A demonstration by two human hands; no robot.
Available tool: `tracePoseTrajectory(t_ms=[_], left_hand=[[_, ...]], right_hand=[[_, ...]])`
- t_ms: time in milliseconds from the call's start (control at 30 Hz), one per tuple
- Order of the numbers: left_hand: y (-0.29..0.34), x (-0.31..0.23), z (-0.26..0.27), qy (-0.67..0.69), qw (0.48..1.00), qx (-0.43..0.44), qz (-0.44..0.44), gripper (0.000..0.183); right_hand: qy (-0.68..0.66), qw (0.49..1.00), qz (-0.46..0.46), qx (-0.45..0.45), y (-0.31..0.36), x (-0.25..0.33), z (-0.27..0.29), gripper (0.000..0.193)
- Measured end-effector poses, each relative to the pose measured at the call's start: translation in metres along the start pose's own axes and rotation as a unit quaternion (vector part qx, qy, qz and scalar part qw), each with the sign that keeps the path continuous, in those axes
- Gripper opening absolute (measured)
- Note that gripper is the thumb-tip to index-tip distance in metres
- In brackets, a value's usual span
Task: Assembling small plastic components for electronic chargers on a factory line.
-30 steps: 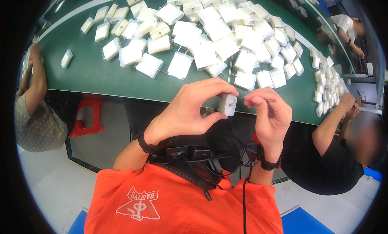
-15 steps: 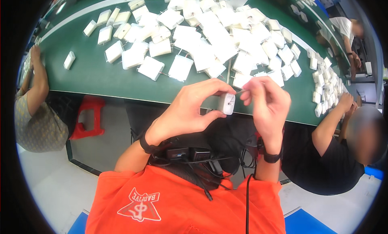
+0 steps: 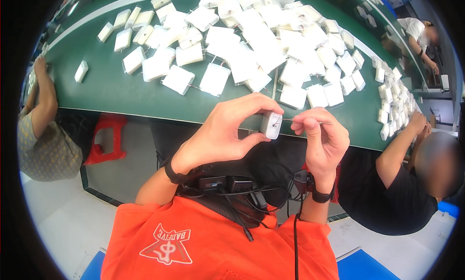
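Note:
Above the table's near edge, my left hand [image 3: 227, 122] pinches a small white rectangular block [image 3: 271, 125] between thumb and fingers. The end of this block facing right has a dark spot and a thin dark wire on it. To the right of it, my right hand [image 3: 323, 135] grips a thin metal rod [image 3: 325, 122] between thumb and fingertips. The rod's narrow tip points left and comes up close to the block's end; whether it touches cannot be made out. Similar white blocks [image 3: 214, 79], several with short wires, lie heaped on the table beyond my hands.
The green table [image 3: 121, 91] spans the view, with one lone white block [image 3: 81, 72] toward its left. Co-workers sit at both sides; a second heap of blocks [image 3: 387, 96] lies before the right one. A red stool [image 3: 107, 139] stands under the left part.
My right hand has shifted slightly down, its fingers less curled, so the rod shows more. The left hand keeps its hold on the white block.

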State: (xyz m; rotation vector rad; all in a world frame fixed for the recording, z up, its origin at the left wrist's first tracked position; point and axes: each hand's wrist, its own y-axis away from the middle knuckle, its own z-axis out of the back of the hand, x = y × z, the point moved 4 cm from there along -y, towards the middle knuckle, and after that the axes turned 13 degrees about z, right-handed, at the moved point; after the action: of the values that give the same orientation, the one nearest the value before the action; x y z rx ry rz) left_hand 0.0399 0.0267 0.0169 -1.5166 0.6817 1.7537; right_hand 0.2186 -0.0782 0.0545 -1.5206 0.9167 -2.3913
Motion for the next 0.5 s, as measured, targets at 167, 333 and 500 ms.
tracePoseTrajectory(t_ms=[167,333,500], left_hand=[[0.0,0.0,0.0,-0.007,1.0,-0.003,-0.003,0.052],[0.001,0.004,0.0,0.005,1.0,-0.011,0.011,0.054],[-0.002,-0.002,0.0,0.0,1.0,-0.011,0.008,0.054]], right_hand=[[0.039,0.999,0.011,0.022,0.0,0.001,-0.003,0.009],[-0.074,0.994,-0.068,-0.045,0.016,-0.015,-0.009,0.015],[-0.218,0.956,-0.164,-0.109,0.033,-0.032,-0.016,0.03]])
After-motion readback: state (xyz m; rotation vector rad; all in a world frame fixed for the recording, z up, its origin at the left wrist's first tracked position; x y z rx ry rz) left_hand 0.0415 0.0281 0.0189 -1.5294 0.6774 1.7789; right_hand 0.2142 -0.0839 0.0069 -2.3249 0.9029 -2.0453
